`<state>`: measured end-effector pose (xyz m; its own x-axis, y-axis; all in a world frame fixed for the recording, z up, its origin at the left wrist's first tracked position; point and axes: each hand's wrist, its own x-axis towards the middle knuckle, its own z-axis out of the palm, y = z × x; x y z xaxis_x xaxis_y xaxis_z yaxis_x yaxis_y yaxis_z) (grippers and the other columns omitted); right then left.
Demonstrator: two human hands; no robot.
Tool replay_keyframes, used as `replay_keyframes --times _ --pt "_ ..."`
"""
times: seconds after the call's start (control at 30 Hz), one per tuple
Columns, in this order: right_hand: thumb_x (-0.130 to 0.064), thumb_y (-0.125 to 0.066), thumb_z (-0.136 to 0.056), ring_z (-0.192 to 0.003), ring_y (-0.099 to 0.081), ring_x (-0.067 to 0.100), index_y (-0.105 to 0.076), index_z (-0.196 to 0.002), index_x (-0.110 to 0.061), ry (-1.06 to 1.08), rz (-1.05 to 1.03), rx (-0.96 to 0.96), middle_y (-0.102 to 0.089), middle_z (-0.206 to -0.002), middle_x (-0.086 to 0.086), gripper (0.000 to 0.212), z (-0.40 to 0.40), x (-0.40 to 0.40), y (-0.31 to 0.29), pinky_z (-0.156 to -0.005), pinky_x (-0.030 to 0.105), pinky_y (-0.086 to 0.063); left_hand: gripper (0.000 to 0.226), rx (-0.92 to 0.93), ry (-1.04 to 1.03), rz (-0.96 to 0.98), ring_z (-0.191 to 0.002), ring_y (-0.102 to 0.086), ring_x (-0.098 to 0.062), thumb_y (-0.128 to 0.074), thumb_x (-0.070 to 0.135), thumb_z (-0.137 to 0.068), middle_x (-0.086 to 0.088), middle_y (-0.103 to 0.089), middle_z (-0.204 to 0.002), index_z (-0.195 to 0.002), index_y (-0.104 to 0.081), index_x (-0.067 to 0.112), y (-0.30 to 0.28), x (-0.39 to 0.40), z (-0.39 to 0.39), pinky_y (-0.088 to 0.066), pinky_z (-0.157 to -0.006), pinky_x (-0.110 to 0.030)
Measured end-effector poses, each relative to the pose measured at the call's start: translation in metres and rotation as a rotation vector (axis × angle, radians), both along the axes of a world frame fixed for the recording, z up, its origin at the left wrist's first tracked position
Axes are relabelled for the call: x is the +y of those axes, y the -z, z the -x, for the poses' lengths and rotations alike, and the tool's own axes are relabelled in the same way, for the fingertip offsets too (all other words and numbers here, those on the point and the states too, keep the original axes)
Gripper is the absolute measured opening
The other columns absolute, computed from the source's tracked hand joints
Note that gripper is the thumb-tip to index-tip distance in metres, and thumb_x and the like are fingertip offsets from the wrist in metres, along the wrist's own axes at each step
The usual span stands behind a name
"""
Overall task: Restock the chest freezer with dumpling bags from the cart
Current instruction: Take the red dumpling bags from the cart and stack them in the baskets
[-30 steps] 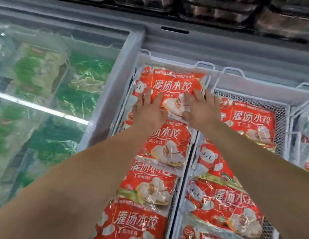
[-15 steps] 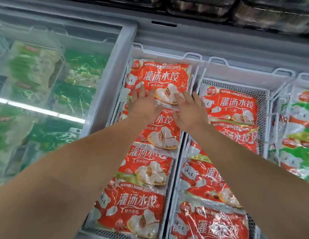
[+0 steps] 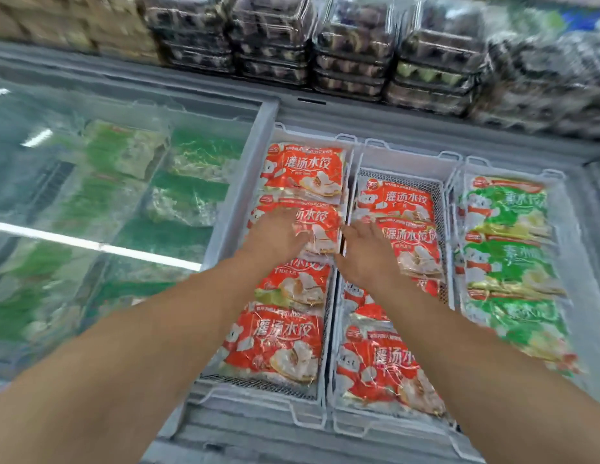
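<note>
The grey chest freezer (image 3: 359,115) held white wire baskets (image 3: 328,329) of bags. Beneath the left hand (image 3: 275,236), fingers spread flat, lay a red crinkly plastic dumpling bag (image 3: 317,226). The right hand (image 3: 365,252), fingers loosely apart, rested just beside its right edge.

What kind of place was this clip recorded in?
Most likely a supermarket's frozen-food aisle: an open chest freezer with white wire baskets, rows of red printed dumpling bags, and stacked clear plastic egg cartons on top behind.
</note>
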<state>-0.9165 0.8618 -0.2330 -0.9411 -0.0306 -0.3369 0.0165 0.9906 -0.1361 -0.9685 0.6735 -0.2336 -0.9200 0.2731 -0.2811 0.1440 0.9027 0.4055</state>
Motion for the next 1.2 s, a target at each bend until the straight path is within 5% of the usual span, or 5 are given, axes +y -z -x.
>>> replay_keyframes --times 0.13,0.27,0.73,0.97,1.2 --pt "-0.042 -0.053 -0.097 -0.143 -0.029 0.034 -0.034 -0.152 -0.014 0.024 0.0 0.057 -0.037 -0.154 0.012 0.065 -0.062 -0.026 -0.03 -0.117 0.045 -0.029 0.061 0.039 -0.005 -0.025 -0.135 -0.045 -0.032 -0.051 0.038 -0.099 -0.016 -0.047 -0.148 -0.152 -0.036 0.011 -0.032 -0.025 -0.056 -0.039 -0.107 -0.038" --pt "-0.04 -0.056 -0.096 -0.142 -0.031 0.033 -0.035 -0.152 -0.012 0.022 0.041 0.077 -0.038 -0.154 0.012 0.066 -0.129 -0.05 -0.056 -0.116 0.04 -0.028 0.058 0.056 -0.031 -0.089 -0.117 -0.059 -0.029 -0.053 0.047 -0.091 -0.008 -0.062 -0.134 -0.141 -0.049 0.017 -0.052 -0.052 -0.115 -0.052 -0.096 -0.042" --pt "-0.043 -0.053 -0.096 -0.142 -0.031 0.032 -0.03 -0.154 -0.014 -0.004 0.074 0.025 -0.033 -0.157 0.009 0.069 -0.32 -0.092 -0.059 -0.117 0.039 -0.03 0.044 0.109 -0.131 -0.13 -0.113 -0.06 -0.032 -0.058 0.036 -0.094 -0.01 -0.065 -0.127 -0.134 -0.056 0.018 -0.075 -0.089 -0.323 -0.049 -0.09 -0.037" --pt "-0.042 -0.051 -0.097 -0.148 -0.022 0.032 -0.025 -0.156 -0.016 -0.058 0.119 0.026 -0.023 -0.163 0.008 0.069 -0.419 -0.093 -0.072 -0.121 0.042 -0.024 0.058 0.119 -0.24 -0.105 -0.125 -0.053 -0.031 -0.059 0.034 -0.095 -0.01 -0.053 -0.145 -0.148 -0.043 0.016 -0.078 -0.097 -0.437 -0.044 -0.099 -0.037" --pt "-0.038 -0.053 -0.095 -0.141 -0.031 0.03 -0.033 -0.152 -0.015 -0.144 0.165 0.073 -0.035 -0.155 0.007 0.065 -0.495 -0.121 -0.086 -0.116 0.043 -0.033 0.067 0.072 -0.398 -0.044 -0.135 -0.046 -0.03 -0.056 0.042 -0.095 -0.008 -0.045 -0.152 -0.153 -0.035 0.016 -0.083 -0.135 -0.533 -0.04 -0.109 -0.04"
